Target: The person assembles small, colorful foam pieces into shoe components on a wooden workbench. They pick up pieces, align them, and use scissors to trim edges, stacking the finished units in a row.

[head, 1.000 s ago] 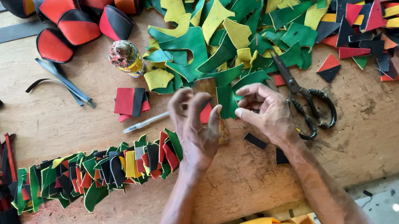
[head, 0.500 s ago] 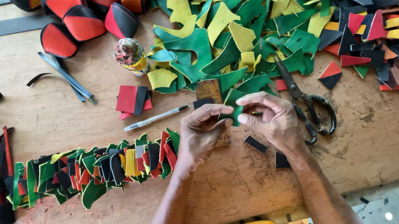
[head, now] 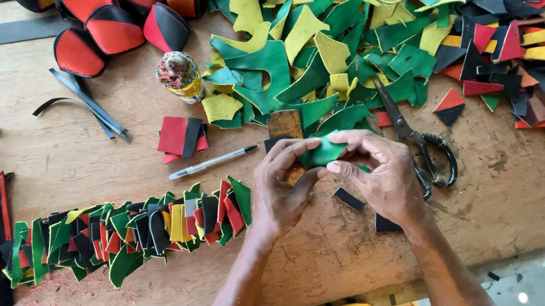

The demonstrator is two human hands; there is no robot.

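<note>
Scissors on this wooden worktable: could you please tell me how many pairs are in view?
1: the black-handled metal scissors lie right of the right hand, beside the green scraps; others may be buried.

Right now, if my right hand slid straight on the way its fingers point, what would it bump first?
The right hand points left, so probably the left hand, which shares its green piece; beyond that, the pen.

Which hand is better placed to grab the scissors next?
Right, probably. The right hand sits just beside the scissors, handles nearest it. The left hand is on the far side, by the folded-piece row. Both pinch the green piece.
</note>
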